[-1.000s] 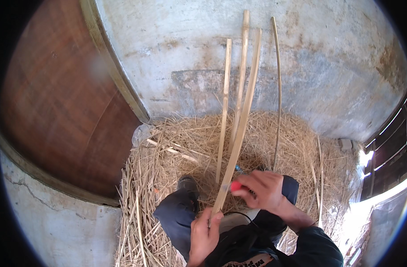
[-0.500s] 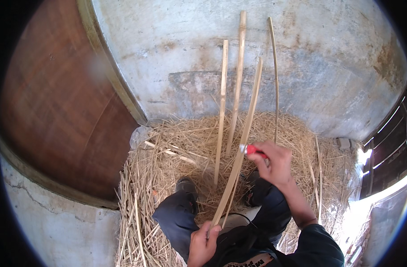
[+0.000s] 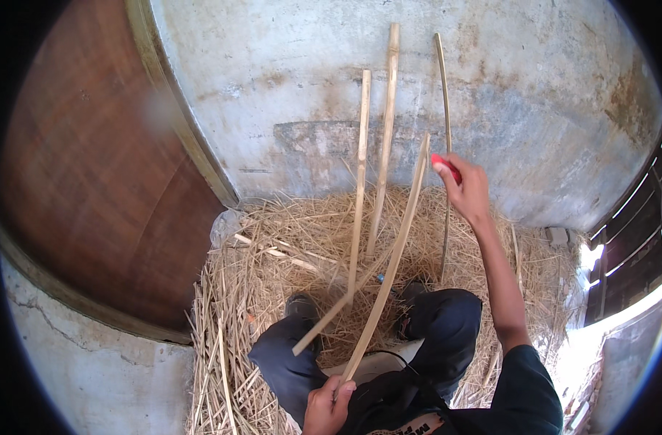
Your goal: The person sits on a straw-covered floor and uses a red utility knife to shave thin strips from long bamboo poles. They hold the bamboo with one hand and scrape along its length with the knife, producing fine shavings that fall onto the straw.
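My left hand (image 3: 329,404) is closed around the near end of a long, flat bamboo strip (image 3: 390,279), which rises away from me, slightly bowed. My right hand (image 3: 467,190), arm stretched forward, grips a red-handled tool (image 3: 447,169) just right of the strip's far end. Its working end is not clear at this moment. A thinner strip (image 3: 320,331) slants across by my left knee and passes behind the held strip; where it ends there is hidden.
Two bamboo strips (image 3: 360,145) (image 3: 390,109) and a thin dark-edged one (image 3: 444,94) lean on the stained wall (image 3: 302,72). Straw and shavings (image 3: 273,217) cover the floor around my feet. A brown panel (image 3: 106,159) stands left, dark slats (image 3: 635,239) right.
My right hand has moved up and away with the red-handled tool, toward the strip's far end. The held strip's tip has dropped lower. The thinner strip has swung left.
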A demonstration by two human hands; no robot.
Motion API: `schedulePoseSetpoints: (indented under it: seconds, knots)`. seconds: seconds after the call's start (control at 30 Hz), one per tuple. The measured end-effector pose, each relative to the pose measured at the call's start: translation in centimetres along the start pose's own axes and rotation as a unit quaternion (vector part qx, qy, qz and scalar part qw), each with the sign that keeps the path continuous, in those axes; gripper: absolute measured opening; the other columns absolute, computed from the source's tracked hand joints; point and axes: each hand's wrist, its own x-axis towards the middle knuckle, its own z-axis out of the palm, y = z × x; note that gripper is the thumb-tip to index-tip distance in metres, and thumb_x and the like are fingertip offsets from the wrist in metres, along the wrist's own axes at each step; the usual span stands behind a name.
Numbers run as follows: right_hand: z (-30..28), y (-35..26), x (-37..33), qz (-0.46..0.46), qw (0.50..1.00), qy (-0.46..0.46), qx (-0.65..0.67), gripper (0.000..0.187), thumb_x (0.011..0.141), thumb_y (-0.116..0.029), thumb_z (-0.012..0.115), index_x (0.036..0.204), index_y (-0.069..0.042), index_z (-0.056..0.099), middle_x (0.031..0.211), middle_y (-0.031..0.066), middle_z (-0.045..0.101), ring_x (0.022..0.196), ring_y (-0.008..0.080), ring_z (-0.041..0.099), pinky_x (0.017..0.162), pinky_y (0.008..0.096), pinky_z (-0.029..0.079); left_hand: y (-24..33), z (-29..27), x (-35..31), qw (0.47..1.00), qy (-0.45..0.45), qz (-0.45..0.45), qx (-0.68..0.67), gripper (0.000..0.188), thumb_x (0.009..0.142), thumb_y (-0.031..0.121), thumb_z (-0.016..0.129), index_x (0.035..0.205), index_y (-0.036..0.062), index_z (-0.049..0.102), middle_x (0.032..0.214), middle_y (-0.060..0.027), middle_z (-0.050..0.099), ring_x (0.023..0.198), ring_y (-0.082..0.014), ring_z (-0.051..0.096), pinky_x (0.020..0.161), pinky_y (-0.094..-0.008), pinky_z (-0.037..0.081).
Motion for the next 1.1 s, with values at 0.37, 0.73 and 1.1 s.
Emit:
schedulePoseSetpoints:
  seconds: [0.37, 0.73, 1.1]
  knots:
    - [-1.0, 6.6, 4.4, 0.066, 0.994, 0.069, 0.05, 0.047, 0.106, -0.051, 0.062, 0.116, -0.008, 0.079, 0.069, 0.0044, 0.059, 0.062, 0.0147, 0.049, 0.06, 0.0346, 0.04, -0.8, -1.1, 0.6, 0.998, 0.032, -0.04, 0.04, 0.032, 0.111, 0.031, 0.058, 0.117, 0.0012, 0.068, 0.086, -0.0234, 0.068, 0.078, -0.0335, 0.07, 0.073, -0.0432, 0.054]
    - [-1.4, -11.7, -15.6, -0.158, 0.968, -0.072, 0.182, 0.028, 0.086, -0.024, 0.086, 0.106, -0.006, 0.076, 0.078, 0.0058, 0.069, 0.063, 0.0229, 0.067, 0.058, 0.0343, 0.052, 3.3, 0.3, 7.4, 0.996, 0.071, 0.06, 0.0, 0.02, 0.1, 0.013, 0.075, 0.114, 0.0004, 0.069, 0.083, -0.0142, 0.074, 0.069, -0.0222, 0.071, 0.066, -0.0331, 0.054]
    - [-1.3, -13.3, -18.4, -0.213, 0.965, -0.057, 0.141, 0.04, 0.079, -0.04, 0.089, 0.105, -0.012, 0.076, 0.072, -0.0012, 0.06, 0.054, 0.0169, 0.06, 0.049, 0.0304, 0.047, 5.8, 1.2, 7.6, 0.99, 0.089, 0.107, 0.03, 0.028, 0.097, 0.012, 0.079, 0.118, 0.0002, 0.066, 0.088, -0.0176, 0.074, 0.072, -0.0336, 0.072, 0.068, -0.0373, 0.056]
